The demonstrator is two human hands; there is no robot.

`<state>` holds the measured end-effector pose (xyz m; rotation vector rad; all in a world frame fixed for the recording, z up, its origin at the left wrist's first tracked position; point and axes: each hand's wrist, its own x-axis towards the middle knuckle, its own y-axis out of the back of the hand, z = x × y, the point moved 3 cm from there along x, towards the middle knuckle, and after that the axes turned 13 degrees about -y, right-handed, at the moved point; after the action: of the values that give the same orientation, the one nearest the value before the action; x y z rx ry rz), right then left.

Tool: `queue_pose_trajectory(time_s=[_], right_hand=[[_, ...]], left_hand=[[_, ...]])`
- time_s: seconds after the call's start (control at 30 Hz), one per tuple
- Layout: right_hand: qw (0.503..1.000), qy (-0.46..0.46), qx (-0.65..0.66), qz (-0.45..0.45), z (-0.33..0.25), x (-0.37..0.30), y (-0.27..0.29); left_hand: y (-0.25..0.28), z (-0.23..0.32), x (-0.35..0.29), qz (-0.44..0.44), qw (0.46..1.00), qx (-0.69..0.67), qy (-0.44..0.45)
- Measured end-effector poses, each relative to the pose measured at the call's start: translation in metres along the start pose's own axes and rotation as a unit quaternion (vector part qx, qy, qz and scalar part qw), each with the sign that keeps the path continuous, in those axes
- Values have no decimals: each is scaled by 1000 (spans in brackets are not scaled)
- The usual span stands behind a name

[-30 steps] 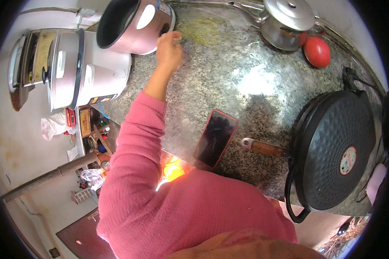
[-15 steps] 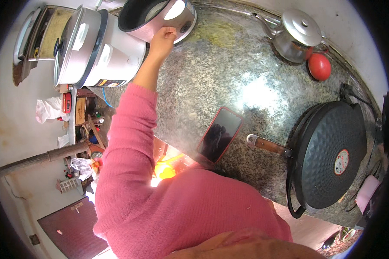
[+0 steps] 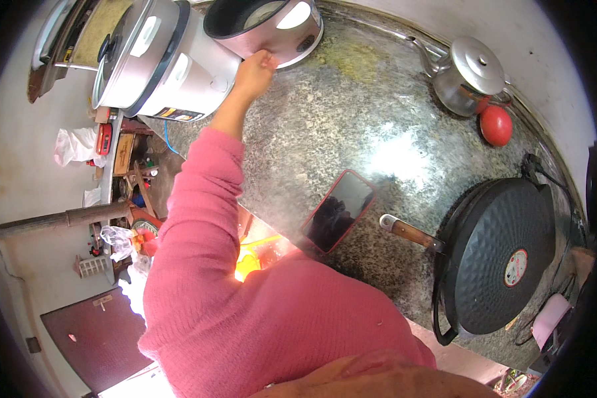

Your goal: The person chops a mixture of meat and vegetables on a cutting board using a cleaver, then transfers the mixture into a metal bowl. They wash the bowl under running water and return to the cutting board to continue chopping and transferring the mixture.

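My left hand reaches forward to a rice cooker at the far left of the counter. Its fingers are curled in and closed against the cooker's lower pinkish-silver side; whether they pinch anything is hidden. The cooker is open at the top, with a dark inside and a paler round part at its bottom. A white oval panel and a small dark patch show on its outer wall. My right hand is out of view. Nearer me, a phone with a red edge lies on the speckled stone counter.
Left of the cooker stands a big white lidded pot appliance. A metal kettle and a red ball-shaped object stand at the back right. A black round electric pan with a wooden handle fills the right side.
The whole view has shifted, with counter items lower in the picture. My left hand stays closed at the cooker's side.
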<state>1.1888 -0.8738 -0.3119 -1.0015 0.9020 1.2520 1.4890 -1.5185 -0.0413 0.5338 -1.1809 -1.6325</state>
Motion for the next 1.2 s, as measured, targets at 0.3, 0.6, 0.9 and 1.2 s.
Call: queue_pose_trajectory(time_s=[0.3, 0.6, 0.9, 1.2], right_hand=[[1000, 3, -2, 6, -12, -4, -5], [1000, 13, 10, 10, -25, -3, -26], [997, 42, 58, 32, -40, -1, -106], [993, 68, 78, 56, -59, -13, -185]], left_hand=[[37, -81, -36, 51, 991, 14, 120], [57, -130, -32, 36, 985, 81, 144], [94, -198, -34, 46, 987, 98, 122], [131, -262, -50, 73, 985, 96, 122]])
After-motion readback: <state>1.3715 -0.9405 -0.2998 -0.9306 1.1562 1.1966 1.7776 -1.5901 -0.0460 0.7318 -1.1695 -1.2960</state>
